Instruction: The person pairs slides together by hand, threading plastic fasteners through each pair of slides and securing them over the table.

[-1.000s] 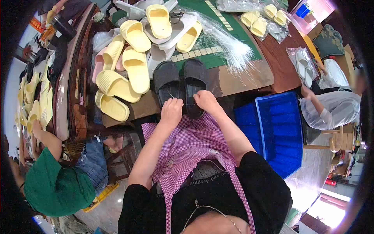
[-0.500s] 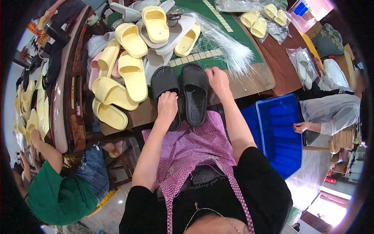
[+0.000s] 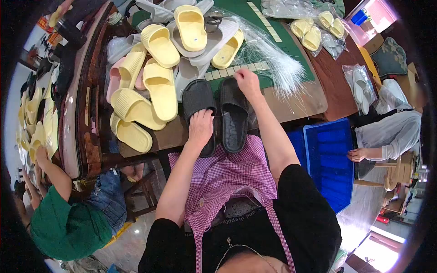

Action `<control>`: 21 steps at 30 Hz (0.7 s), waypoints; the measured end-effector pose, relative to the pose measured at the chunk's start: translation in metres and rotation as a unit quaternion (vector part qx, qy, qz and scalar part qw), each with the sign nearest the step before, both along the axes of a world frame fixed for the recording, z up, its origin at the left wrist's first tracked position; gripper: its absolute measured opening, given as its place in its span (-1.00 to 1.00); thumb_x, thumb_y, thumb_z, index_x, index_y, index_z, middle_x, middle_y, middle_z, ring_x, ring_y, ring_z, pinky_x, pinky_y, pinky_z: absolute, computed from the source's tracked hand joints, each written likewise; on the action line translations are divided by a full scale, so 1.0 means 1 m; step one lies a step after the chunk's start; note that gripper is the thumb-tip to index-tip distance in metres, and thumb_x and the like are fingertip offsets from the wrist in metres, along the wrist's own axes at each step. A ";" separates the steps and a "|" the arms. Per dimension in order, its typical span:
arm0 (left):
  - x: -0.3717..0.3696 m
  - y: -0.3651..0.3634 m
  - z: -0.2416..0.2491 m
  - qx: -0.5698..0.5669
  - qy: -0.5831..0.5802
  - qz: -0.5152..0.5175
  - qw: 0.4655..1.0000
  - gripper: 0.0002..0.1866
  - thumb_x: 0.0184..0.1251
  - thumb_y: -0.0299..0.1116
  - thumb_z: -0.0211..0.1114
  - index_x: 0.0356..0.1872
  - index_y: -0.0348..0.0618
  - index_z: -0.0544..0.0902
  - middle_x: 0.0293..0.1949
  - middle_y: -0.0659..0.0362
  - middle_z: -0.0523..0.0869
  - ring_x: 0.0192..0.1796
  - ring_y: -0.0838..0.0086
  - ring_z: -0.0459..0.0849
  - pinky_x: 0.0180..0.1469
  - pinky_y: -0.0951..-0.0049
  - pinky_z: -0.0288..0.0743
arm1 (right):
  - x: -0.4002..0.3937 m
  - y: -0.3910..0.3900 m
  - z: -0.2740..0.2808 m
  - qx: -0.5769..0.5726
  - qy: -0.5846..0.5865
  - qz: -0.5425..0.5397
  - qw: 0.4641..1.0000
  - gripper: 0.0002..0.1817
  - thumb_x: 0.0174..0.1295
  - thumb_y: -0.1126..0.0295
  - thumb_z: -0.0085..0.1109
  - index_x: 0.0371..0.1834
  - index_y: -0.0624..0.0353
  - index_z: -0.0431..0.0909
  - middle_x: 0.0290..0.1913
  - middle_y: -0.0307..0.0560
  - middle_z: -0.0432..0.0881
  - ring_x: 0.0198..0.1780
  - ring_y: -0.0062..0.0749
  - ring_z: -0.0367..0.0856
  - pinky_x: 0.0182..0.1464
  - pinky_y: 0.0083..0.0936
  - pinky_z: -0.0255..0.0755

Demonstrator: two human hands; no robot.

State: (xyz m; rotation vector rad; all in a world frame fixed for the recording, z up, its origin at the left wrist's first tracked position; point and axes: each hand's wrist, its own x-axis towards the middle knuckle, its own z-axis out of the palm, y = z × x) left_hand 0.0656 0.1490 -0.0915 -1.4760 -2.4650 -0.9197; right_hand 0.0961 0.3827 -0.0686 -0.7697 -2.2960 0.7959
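Two black slides lie side by side at the table's front edge, toes away from me. My left hand [image 3: 201,128] is at the left black slide [image 3: 197,96], its fingers tucked into the opening under the strap. At the right black slide [image 3: 234,125], my right hand [image 3: 248,83] is closed near the toe end, fingertips pinched together; whether they hold anything is too small to see. A pile of yellow slides [image 3: 160,89] and grey slides lies to the left. Beyond my right hand spreads a bundle of clear plastic strands [image 3: 284,68].
A blue bin [image 3: 328,159] stands right of the table. Bagged slides [image 3: 359,88] lie at the right, and a co-worker in white sleeves [image 3: 389,136] is beyond the bin. Another person in a green shirt [image 3: 68,225] sits at the left beside more yellow slides.
My right hand has moved inward from beside the right slide to over its toe end. The view has shifted slightly. The co-worker's hand at the right has moved a little.
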 end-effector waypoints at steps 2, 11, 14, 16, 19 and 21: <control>0.000 0.000 -0.002 -0.004 0.004 0.002 1.000 -0.74 0.15 -0.40 0.16 -0.12 -0.21 0.49 -0.16 0.02 0.52 -0.10 0.14 0.48 -0.04 0.20 0.36 | -0.016 -0.011 0.011 -0.043 0.024 0.058 0.997 -0.81 0.04 0.33 0.13 -0.41 0.24 0.58 -0.39 0.09 0.61 -0.30 -0.08 0.59 -0.23 -0.31 0.44; -0.003 -0.001 0.001 -0.044 -0.019 -0.005 0.999 -0.71 0.20 -0.35 0.11 -0.08 -0.25 0.49 -0.11 0.00 0.53 -0.07 0.12 0.47 -0.01 0.19 0.35 | -0.082 -0.045 0.003 -0.143 -0.104 0.316 0.932 -0.79 -0.03 0.32 0.20 -0.38 0.22 0.60 -0.45 -0.07 0.63 -0.38 -0.42 0.56 -0.27 -0.51 0.41; -0.005 -0.001 -0.003 -0.041 -0.010 -0.008 0.999 -0.71 0.20 -0.34 0.11 -0.08 -0.25 0.49 -0.13 0.01 0.54 -0.09 0.14 0.49 -0.04 0.20 0.37 | -0.084 -0.049 0.004 -0.139 -0.126 0.326 0.927 -0.80 -0.04 0.33 0.20 -0.41 0.23 0.60 -0.47 -0.09 0.62 -0.40 -0.45 0.55 -0.29 -0.53 0.41; -0.005 -0.001 -0.002 -0.038 0.001 -0.006 0.999 -0.71 0.19 -0.33 0.12 -0.09 -0.24 0.50 -0.15 0.02 0.54 -0.12 0.17 0.50 -0.07 0.21 0.38 | -0.084 -0.049 -0.002 -0.154 -0.119 0.326 0.925 -0.81 -0.05 0.34 0.21 -0.44 0.24 0.60 -0.49 -0.10 0.62 -0.41 -0.49 0.54 -0.31 -0.54 0.41; -0.004 -0.002 -0.001 -0.043 -0.022 -0.006 0.999 -0.70 0.18 -0.33 0.13 -0.08 -0.24 0.50 -0.16 0.02 0.55 -0.14 0.17 0.50 -0.07 0.21 0.38 | -0.078 -0.052 -0.004 -0.265 -0.044 0.324 0.907 -0.85 -0.01 0.39 0.19 -0.46 0.27 0.57 -0.49 -0.15 0.60 -0.40 -0.57 0.52 -0.32 -0.60 0.40; -0.001 -0.003 0.002 0.000 0.009 0.007 1.000 -0.70 0.18 -0.35 0.13 -0.08 -0.24 0.49 -0.19 0.02 0.55 -0.17 0.15 0.50 -0.07 0.20 0.37 | -0.066 -0.053 0.000 -0.355 0.043 0.273 0.893 -0.89 0.05 0.44 0.14 -0.45 0.28 0.54 -0.48 -0.20 0.58 -0.38 -0.60 0.50 -0.29 -0.64 0.39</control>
